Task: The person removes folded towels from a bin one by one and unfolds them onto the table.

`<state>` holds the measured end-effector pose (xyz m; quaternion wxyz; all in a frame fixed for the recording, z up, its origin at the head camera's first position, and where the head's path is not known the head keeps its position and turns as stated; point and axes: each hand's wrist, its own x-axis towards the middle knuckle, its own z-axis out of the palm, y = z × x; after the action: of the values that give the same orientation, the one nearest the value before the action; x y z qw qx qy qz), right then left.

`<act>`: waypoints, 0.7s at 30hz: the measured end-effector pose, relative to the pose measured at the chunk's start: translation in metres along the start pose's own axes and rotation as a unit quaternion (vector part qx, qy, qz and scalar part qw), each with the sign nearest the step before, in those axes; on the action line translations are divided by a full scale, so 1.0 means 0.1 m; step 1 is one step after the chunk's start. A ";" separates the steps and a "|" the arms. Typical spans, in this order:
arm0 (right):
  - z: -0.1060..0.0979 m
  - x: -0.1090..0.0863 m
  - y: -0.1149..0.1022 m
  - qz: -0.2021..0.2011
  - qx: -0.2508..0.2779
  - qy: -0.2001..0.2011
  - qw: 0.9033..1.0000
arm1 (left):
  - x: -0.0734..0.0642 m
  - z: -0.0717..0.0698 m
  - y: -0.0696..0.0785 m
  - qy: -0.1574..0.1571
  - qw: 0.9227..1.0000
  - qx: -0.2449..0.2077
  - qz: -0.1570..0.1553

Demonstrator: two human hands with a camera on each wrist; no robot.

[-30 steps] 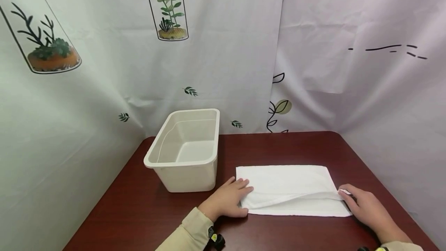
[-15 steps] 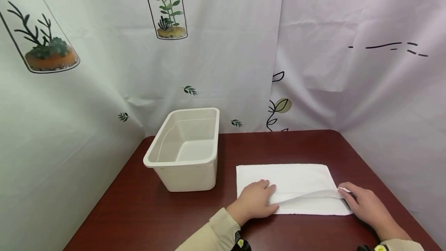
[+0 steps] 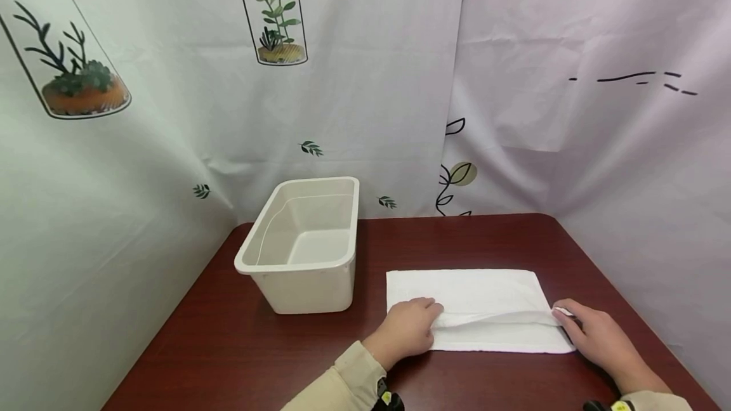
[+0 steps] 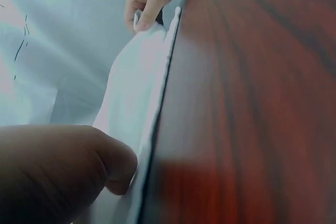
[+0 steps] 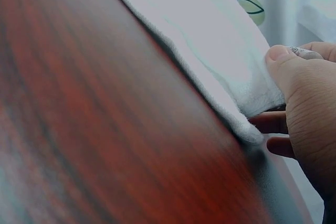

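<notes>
A white folded towel (image 3: 480,290) lies on the dark red-brown table, a loose fold running across its front half. At its right edge my right hand (image 3: 599,338) pinches a corner of the upper layer between thumb and fingers. My left hand (image 3: 402,332) is at the left part of the towel, its fingers bent together at the loose fold. In the left wrist view the left thumb (image 4: 119,174) bends down at the towel's near edge, with the other fingers hidden. The right wrist view shows the right thumb (image 5: 281,59) on the towel's corner.
An off-white plastic bin (image 3: 308,278) stands on the table (image 3: 257,341), left of and behind the towel. Hanging white cloth (image 3: 365,94) printed with plants surrounds the table at the back and sides.
My left hand has slid right from the towel's left edge onto the fold, then slightly back left, its spread fingers drawing together. The right hand keeps its pinch in place.
</notes>
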<state>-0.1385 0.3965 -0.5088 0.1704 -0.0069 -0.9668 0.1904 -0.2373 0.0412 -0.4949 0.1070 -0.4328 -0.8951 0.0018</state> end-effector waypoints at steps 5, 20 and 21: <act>0.03 -0.01 0.01 -0.006 0.001 0.007 1.000 | -0.09 -0.02 -0.16 -0.016 0.999 -0.035 0.000; 0.01 0.05 0.03 -0.024 -0.019 0.045 0.999 | -0.17 -0.24 -0.63 -0.037 0.976 -0.214 -0.002; 0.00 0.08 0.03 -0.027 -0.020 0.048 0.998 | -0.14 -0.27 -0.65 -0.030 0.977 -0.212 -0.011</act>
<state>-0.1463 0.4000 -0.5076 0.2213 0.0064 -0.9610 0.1659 -0.2735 -0.0126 -0.4650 -0.0143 -0.4359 -0.8825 -0.1761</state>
